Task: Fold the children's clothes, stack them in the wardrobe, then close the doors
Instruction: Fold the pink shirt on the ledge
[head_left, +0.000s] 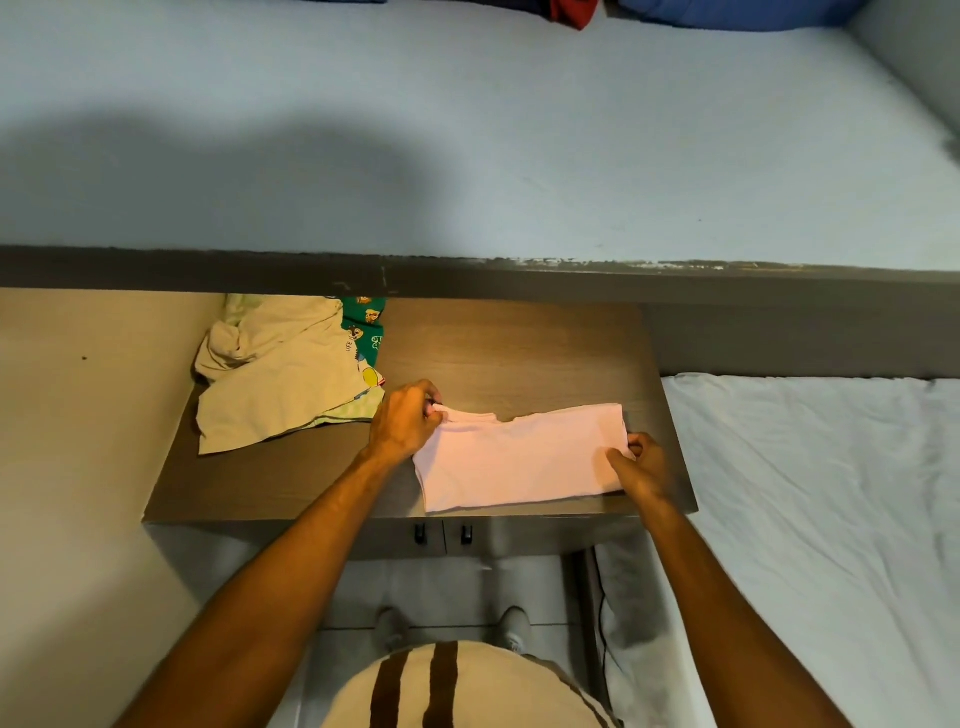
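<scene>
A pale pink garment (519, 457) lies folded flat on the brown wooden cabinet top (519, 348), near its front edge. My left hand (405, 421) pinches its upper left corner. At the garment's right edge my right hand (641, 465) grips the fabric. A crumpled cream garment (280, 374) lies at the back left of the top, over a green printed one (366, 325) and a striped piece.
Two cabinet doors with dark handles (444, 534) are shut below the top. A grey ledge (467, 275) overhangs the back. A white mattress (821, 493) lies to the right, a beige wall to the left. Blue and red cloth (571, 13) sits far up.
</scene>
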